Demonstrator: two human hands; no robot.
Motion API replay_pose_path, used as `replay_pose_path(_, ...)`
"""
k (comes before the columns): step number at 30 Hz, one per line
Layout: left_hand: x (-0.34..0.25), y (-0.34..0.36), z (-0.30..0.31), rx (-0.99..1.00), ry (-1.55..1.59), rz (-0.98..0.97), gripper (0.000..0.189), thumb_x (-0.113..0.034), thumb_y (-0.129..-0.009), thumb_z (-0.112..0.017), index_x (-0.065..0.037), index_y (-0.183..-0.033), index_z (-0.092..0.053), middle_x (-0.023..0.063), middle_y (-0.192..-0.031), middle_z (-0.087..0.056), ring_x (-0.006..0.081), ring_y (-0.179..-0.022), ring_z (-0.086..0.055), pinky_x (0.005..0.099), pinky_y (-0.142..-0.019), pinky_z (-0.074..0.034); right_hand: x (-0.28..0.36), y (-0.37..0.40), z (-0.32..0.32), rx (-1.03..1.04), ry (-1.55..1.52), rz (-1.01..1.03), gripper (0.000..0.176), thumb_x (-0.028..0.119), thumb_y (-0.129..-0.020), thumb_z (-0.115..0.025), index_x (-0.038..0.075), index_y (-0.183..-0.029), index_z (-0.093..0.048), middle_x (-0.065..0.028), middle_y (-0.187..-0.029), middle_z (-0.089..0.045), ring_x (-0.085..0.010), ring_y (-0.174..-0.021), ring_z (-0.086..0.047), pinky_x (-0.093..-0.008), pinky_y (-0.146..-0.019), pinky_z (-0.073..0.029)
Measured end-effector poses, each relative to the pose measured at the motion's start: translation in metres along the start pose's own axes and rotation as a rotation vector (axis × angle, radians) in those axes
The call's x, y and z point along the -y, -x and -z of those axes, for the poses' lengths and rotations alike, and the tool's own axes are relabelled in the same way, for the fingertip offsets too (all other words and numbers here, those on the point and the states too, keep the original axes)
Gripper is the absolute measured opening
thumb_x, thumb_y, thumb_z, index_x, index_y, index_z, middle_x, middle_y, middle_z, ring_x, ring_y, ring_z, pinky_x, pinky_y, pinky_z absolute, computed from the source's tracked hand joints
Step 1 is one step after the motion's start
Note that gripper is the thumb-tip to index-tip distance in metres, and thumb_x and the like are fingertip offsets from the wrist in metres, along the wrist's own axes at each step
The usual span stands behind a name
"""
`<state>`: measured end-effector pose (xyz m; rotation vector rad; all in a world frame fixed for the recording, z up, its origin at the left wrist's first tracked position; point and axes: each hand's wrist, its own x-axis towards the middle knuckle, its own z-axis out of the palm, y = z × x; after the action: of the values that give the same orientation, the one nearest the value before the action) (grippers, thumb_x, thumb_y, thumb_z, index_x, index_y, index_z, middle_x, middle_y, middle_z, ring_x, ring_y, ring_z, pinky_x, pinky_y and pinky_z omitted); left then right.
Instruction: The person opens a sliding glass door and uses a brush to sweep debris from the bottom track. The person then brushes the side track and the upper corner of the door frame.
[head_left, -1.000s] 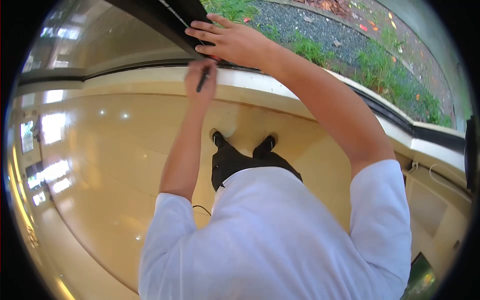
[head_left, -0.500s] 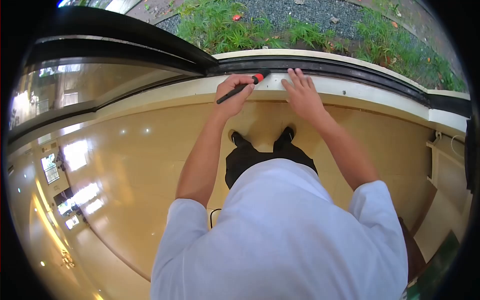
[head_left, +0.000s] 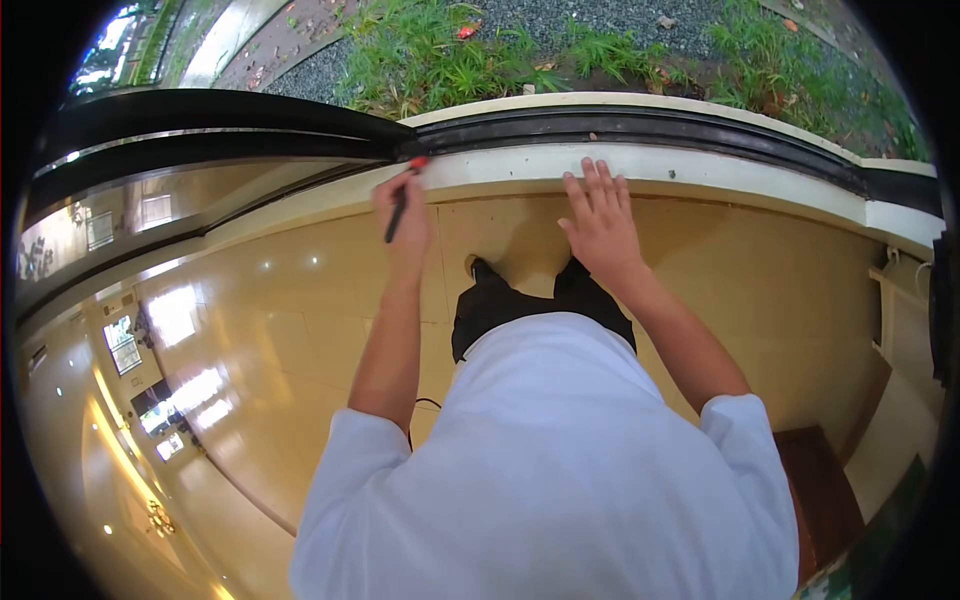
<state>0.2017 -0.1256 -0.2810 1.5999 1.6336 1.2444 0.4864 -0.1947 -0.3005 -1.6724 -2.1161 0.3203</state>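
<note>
My left hand [head_left: 408,218], slightly blurred, is closed around a brush [head_left: 397,216] with a black handle and a red band. The brush's dark bristle end reaches the black window track [head_left: 470,138], close to where the sliding frame [head_left: 300,148] meets it. My right hand [head_left: 605,225] is open with fingers spread, holding nothing. Its fingertips rest at the edge of the white sill [head_left: 640,171], to the right of the brush. A small brown bit [head_left: 593,136] lies in the track beyond those fingertips.
Outside the window are grass [head_left: 430,65] and gravel [head_left: 560,22]. Below the sill runs a glossy tan floor [head_left: 310,330]. A dark brown wooden piece [head_left: 815,490] stands at lower right, and glass panes [head_left: 140,195] are at left.
My left hand has moved left along the track with the brush, toward the sliding frame. My right hand has drawn back slightly toward me. The view has shifted a little.
</note>
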Motion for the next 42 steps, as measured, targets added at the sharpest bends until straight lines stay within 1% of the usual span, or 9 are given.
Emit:
replay_pose_path(7,-0.047,0.058,-0.072,0.379,0.030,-0.231,0.011,-0.011,-0.093,-0.071,-0.006,-0.103,-0.068,0.0062,-0.099,-0.067,0.0165,-0.089,-0.063,0.0333,-0.079,-0.051,0.005,-0.023,-0.005,0.002,0.022,0.129,0.075,0.024,-0.087,-0.071,0.006,-0.153,-0.037,-0.0228,-0.156,-0.036,-0.0410,-0.148,-0.031,-0.0601,-0.118,-0.025)
replay_pose_path(14,0.036,0.022,0.021,-0.325,-0.343,0.045,0.008,-0.007,-0.095,-0.067,-0.002,-0.102,-0.066,0.0053,-0.092,-0.063,0.0173,-0.085,-0.062,0.0314,-0.077,-0.049,-0.005,-0.024,-0.001,0.050,0.048,0.130,0.077,0.020,-0.086,-0.072,0.006,-0.153,-0.037,-0.0222,-0.156,-0.036,-0.0402,-0.149,-0.030,-0.0585,-0.119,-0.025)
replay_pose_path(16,0.036,0.039,-0.031,-0.057,0.674,0.713,0.008,-0.009,-0.096,-0.065,-0.004,-0.102,-0.065,0.0053,-0.086,-0.063,0.0182,-0.083,-0.062,0.0315,-0.077,-0.050,-0.002,-0.024,-0.004,0.080,0.068,0.152,0.077,0.020,-0.085,-0.072,0.006,-0.153,-0.037,-0.0221,-0.156,-0.036,-0.0403,-0.148,-0.030,-0.0584,-0.119,-0.025)
replay_pose_path(18,-0.035,0.076,-0.089,0.234,-0.040,-0.403,0.010,-0.014,-0.098,-0.064,-0.004,-0.100,-0.065,0.0059,-0.086,-0.065,0.0166,-0.083,-0.063,0.0308,-0.079,-0.051,-0.002,-0.024,-0.007,0.109,0.091,0.174,0.077,0.019,-0.085,-0.073,0.006,-0.153,-0.037,-0.0219,-0.156,-0.037,-0.0404,-0.148,-0.030,-0.0582,-0.119,-0.025)
replay_pose_path(23,-0.005,0.033,-0.024,0.067,0.138,0.410,0.013,-0.015,-0.096,-0.066,-0.006,-0.105,-0.068,0.0095,-0.099,-0.069,0.0179,-0.089,-0.064,0.0324,-0.081,-0.051,-0.012,-0.024,0.000,0.128,0.046,0.049,0.078,0.019,-0.085,-0.074,0.009,-0.153,-0.037,-0.0210,-0.157,-0.037,-0.0393,-0.149,-0.029,-0.0573,-0.120,-0.024)
replay_pose_path(28,0.038,0.014,0.034,-0.317,-0.506,-0.321,0.014,-0.014,-0.096,-0.066,-0.005,-0.107,-0.064,0.0074,-0.097,-0.068,0.0175,-0.080,-0.063,0.0318,-0.075,-0.051,-0.015,-0.024,0.001,0.150,0.078,0.026,0.079,0.019,-0.085,-0.074,0.010,-0.154,-0.037,-0.0214,-0.158,-0.035,-0.0390,-0.149,-0.029,-0.0569,-0.120,-0.025)
replay_pose_path(30,-0.002,0.037,-0.007,-0.016,0.402,0.698,0.015,-0.010,-0.093,-0.067,-0.004,-0.106,-0.062,0.0083,-0.093,-0.066,0.0203,-0.078,-0.062,0.0349,-0.072,-0.051,-0.015,-0.025,-0.003,0.156,0.070,0.026,0.080,0.019,-0.084,-0.075,0.010,-0.154,-0.037,-0.0209,-0.158,-0.036,-0.0388,-0.149,-0.029,-0.0564,-0.120,-0.026)
replay_pose_path(32,-0.029,0.049,-0.035,0.296,-0.032,-0.313,0.010,-0.009,-0.092,-0.068,-0.005,-0.100,-0.064,0.0068,-0.088,-0.064,0.0197,-0.078,-0.062,0.0368,-0.071,-0.051,-0.014,-0.026,-0.006,0.133,0.057,0.047,0.080,0.019,-0.084,-0.075,0.010,-0.153,-0.038,-0.0209,-0.157,-0.037,-0.0389,-0.149,-0.030,-0.0565,-0.119,-0.027)
replay_pose_path(42,0.013,-0.028,-0.002,0.155,0.021,0.102,0.004,-0.004,-0.087,-0.070,-0.003,-0.091,-0.068,0.0136,-0.098,-0.070,0.0265,-0.092,-0.069,0.0353,-0.084,-0.054,0.020,-0.060,-0.016,0.043,0.011,0.169,0.071,0.012,-0.085,-0.069,0.008,-0.151,-0.042,-0.0218,-0.154,-0.041,-0.0400,-0.147,-0.033,-0.0574,-0.118,-0.029)
